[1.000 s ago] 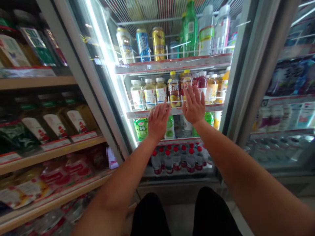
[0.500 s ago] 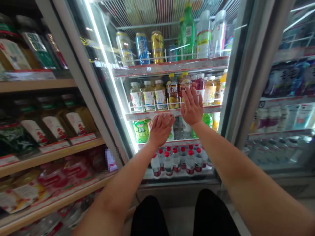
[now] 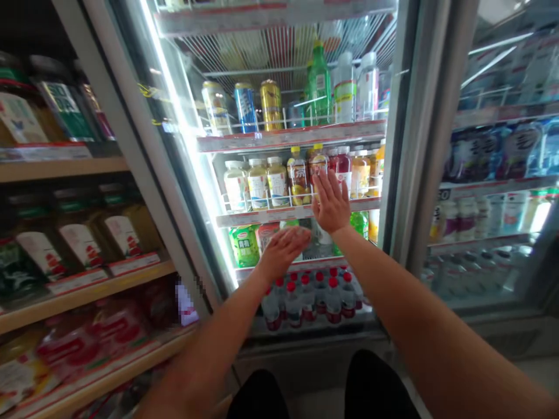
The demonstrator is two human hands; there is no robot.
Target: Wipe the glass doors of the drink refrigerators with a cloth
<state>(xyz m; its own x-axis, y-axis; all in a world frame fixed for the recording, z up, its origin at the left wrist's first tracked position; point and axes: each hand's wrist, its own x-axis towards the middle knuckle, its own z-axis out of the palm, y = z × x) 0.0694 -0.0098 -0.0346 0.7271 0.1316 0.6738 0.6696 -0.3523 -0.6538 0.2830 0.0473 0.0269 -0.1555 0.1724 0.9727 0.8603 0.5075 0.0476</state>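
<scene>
My right hand [image 3: 331,202] is held up with straight fingers, palm turned toward the lit drinks fridge. Behind it on the middle shelf stand tea bottles with yellow caps [image 3: 299,176] and a dark red bottle [image 3: 343,169]. My left hand [image 3: 286,249] lies lower, flat, its fingers stretched to the right and nothing in it. It is in front of the lower shelf, covering part of a red-labelled drink [image 3: 266,234] beside a green drink [image 3: 244,245]. Whether either hand touches glass cannot be made out.
On the upper fridge shelf are a blue can [image 3: 246,108], a gold can [image 3: 271,106] and a green bottle [image 3: 319,86]. Red-capped water bottles [image 3: 308,297] fill the bottom. Wooden shelves [image 3: 78,285] of drinks stand left; another fridge [image 3: 493,186] is right. A metal door frame [image 3: 406,145] runs between.
The view has tilted up and turned slightly right, so the fridge sits lower and further left. My left hand has flattened and turned, fingers now pointing more to the right; my right hand stays raised.
</scene>
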